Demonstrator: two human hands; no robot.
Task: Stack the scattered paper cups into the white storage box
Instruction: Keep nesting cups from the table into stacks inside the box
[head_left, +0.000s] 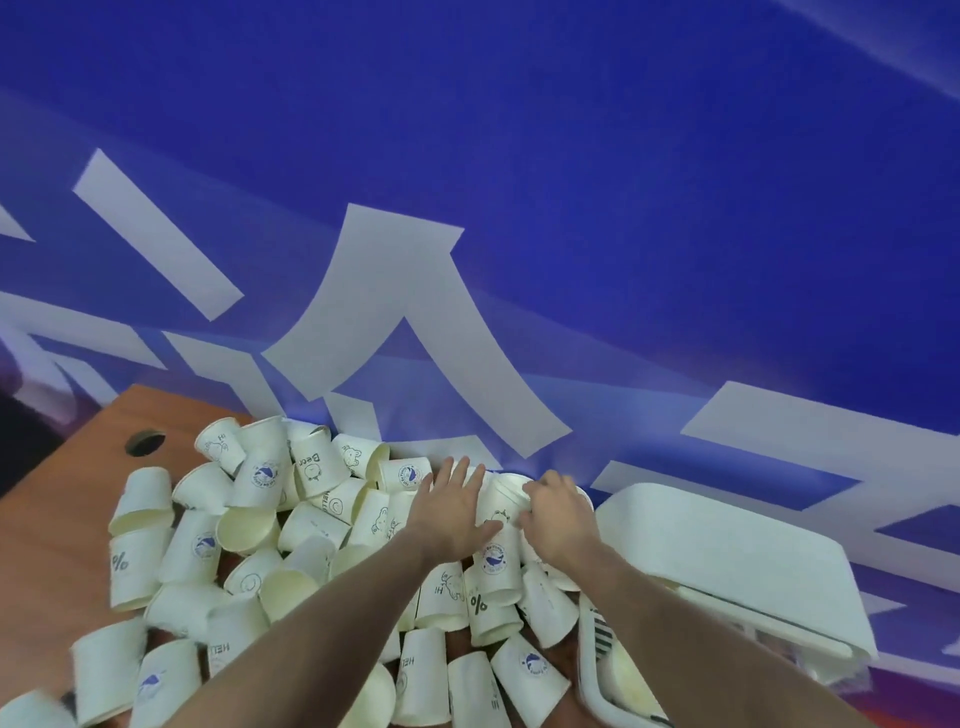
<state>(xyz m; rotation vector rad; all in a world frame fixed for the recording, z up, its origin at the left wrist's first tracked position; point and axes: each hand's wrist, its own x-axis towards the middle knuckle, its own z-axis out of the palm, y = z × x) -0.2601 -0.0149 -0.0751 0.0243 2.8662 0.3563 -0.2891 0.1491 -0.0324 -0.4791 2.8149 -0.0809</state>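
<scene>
Several white printed paper cups (260, 525) lie scattered in a heap on the brown table (57, 530). My left hand (449, 506) reaches over the far side of the heap with its fingers spread and straight, resting against a cup. My right hand (558, 512) curls its fingers round the rim of an upturned cup (501, 506) between the two hands. The white storage box (618, 670) sits at the lower right under my right forearm, with cups inside. Its white lid (727, 556) leans up behind it.
A blue wall banner with large white shapes (415, 312) rises right behind the table. A round cable hole (145, 442) is in the tabletop at the far left. The table's left edge runs near the dark gap on the left.
</scene>
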